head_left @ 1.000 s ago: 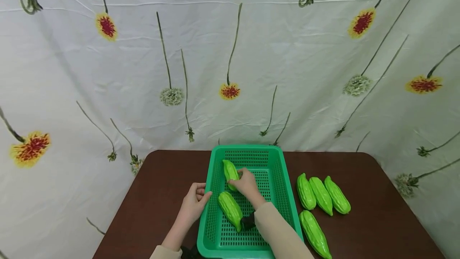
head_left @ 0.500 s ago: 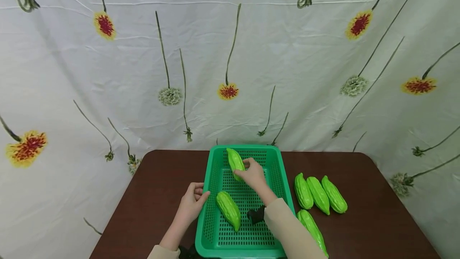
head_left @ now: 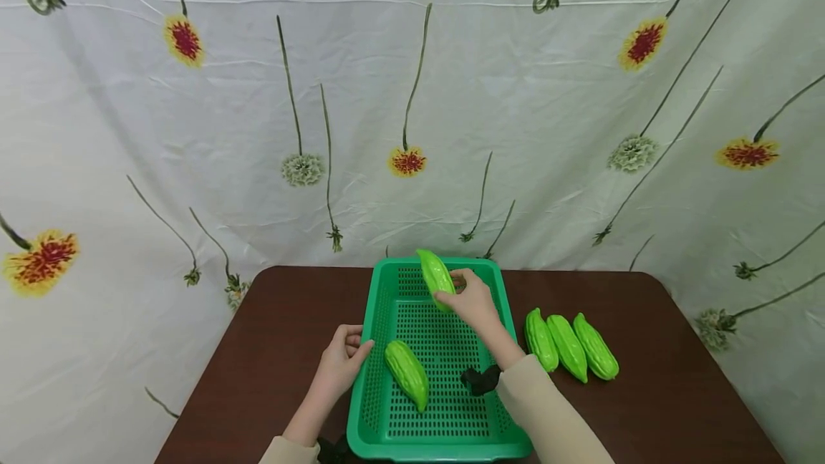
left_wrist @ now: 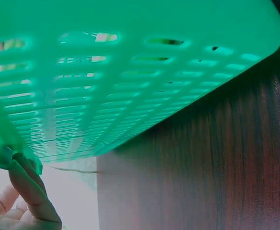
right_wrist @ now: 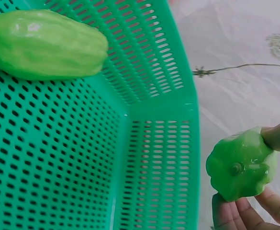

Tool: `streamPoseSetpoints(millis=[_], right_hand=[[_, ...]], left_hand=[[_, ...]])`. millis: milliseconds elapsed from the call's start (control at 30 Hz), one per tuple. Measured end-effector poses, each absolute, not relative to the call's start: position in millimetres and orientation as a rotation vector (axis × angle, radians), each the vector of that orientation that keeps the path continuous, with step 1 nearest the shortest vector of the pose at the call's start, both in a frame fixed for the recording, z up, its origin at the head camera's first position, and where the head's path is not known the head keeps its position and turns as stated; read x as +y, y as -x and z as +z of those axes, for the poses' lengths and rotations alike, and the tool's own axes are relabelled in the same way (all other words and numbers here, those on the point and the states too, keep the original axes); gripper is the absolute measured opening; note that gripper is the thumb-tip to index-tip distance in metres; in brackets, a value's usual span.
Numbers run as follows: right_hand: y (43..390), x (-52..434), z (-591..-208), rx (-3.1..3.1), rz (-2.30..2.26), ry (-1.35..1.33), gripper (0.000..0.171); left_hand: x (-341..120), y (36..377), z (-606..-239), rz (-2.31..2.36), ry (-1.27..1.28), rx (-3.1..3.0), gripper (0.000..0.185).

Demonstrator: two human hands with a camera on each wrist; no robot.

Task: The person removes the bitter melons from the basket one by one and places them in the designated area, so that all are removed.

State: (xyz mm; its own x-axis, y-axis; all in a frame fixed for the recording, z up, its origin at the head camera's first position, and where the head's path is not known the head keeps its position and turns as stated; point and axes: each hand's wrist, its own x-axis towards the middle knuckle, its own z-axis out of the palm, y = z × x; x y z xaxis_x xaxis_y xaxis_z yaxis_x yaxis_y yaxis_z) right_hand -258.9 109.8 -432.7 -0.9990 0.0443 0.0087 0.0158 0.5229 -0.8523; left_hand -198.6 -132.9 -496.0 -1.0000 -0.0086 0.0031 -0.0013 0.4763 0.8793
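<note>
With thumb and fingers, my right hand (head_left: pixel 475 301) holds a bitter melon (head_left: pixel 436 274) raised over the far end of the green plastic basket (head_left: pixel 438 450). In the right wrist view, the end of that bitter melon (right_wrist: pixel 240 165) faces the camera, with the fingertips (right_wrist: pixel 226 213) around it. A second bitter melon (head_left: pixel 407 376) lies inside the basket, on its left side. My left hand (head_left: pixel 340 364) grips the basket's left rim; the left wrist view shows its fingers (left_wrist: pixel 32 189) curled against the rim from outside.
Three bitter melons (head_left: pixel 567 348) lie side by side on the dark brown table (head_left: pixel 657 392), right of the basket. A white cloth with printed flowers (head_left: pixel 361 127) hangs behind the table. A black strap piece (head_left: pixel 481 380) sits at my right wrist.
My right hand has lifted the bitter melon from the basket's left side, moving up and right. The right sleeve now covers the nearest melon on the table. The left hand keeps its place on the rim.
</note>
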Motion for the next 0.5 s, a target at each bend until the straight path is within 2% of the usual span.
streamPoseSetpoints(millis=[500], right_hand=[[231,162,-410,-2.718,1.445,0.038,0.056]], left_hand=[[-134,199,-495,-1.604,-0.030,-2.709,0.037]])
